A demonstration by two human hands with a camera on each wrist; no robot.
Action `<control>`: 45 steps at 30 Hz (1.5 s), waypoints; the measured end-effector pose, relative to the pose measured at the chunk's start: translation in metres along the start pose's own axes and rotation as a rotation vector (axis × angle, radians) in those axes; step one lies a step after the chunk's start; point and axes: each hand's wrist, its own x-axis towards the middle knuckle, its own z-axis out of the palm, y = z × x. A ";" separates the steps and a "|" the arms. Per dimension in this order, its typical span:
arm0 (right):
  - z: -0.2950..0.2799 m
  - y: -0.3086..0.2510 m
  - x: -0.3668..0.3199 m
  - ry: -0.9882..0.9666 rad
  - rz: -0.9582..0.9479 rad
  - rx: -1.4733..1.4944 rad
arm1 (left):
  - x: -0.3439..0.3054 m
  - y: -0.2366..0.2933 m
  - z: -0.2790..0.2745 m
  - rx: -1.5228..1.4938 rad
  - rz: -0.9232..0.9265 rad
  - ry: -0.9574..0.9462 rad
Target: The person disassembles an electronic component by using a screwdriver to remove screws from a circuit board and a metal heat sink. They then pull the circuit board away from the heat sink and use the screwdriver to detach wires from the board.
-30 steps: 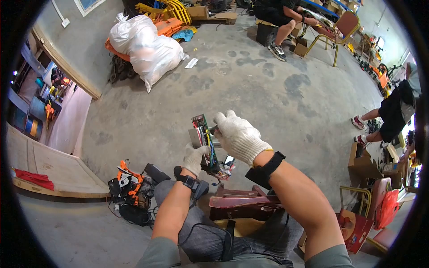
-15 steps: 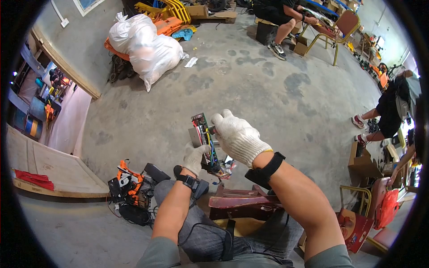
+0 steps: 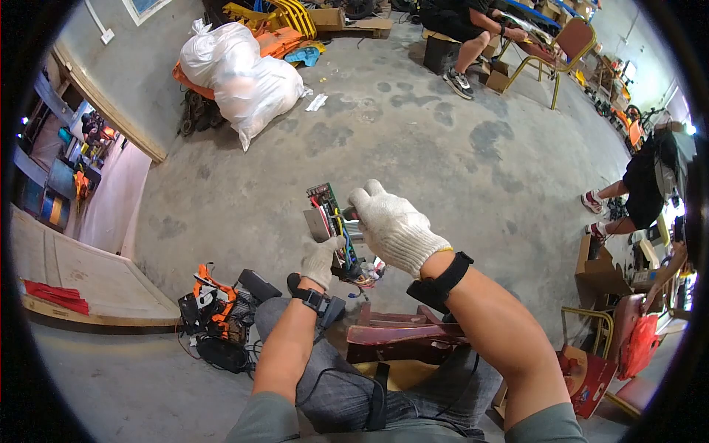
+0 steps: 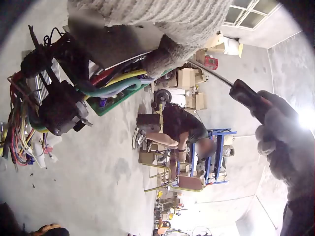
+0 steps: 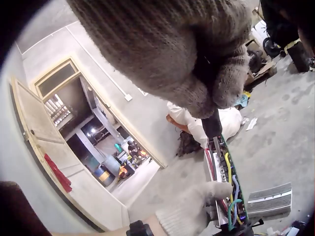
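In the head view my gloved left hand [image 3: 319, 262] grips a long green circuit board [image 3: 323, 196] by its near side, thumb over the top. Red, yellow and blue wires run along it, with a flat grey metal plate [image 3: 316, 225] on its left edge. A bundle of loose coloured wires [image 4: 22, 128] hangs from one end in the left wrist view. My gloved right hand [image 3: 395, 229] holds a screwdriver [image 4: 248, 98] by its dark handle, its metal shaft pointing toward the board. A ribbed metal heat sink [image 5: 270, 199] sticks out beside the board.
A dark red wooden stool [image 3: 402, 334] stands between my knees. Orange and black parts [image 3: 218, 306] lie on the floor at left. White sacks [image 3: 240, 81] lie farther off. One person sits at the back; another stands at right near cardboard boxes [image 3: 602, 266].
The circuit board has tilted, its far end swinging left, with my left hand turning slightly along. My right hand stays almost in place. The person at right has shifted.
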 end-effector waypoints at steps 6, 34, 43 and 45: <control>-0.003 -0.003 -0.002 -0.001 0.035 -0.010 | 0.006 -0.008 0.000 -0.001 -0.026 0.007; -0.002 -0.003 -0.002 -0.023 0.099 0.002 | 0.011 -0.017 -0.003 -0.093 -0.021 -0.052; -0.001 -0.004 -0.006 0.055 -0.036 0.012 | 0.009 -0.013 -0.003 -0.123 -0.043 -0.086; -0.006 -0.006 -0.005 0.034 -0.018 0.032 | 0.011 -0.016 -0.004 -0.126 -0.028 -0.109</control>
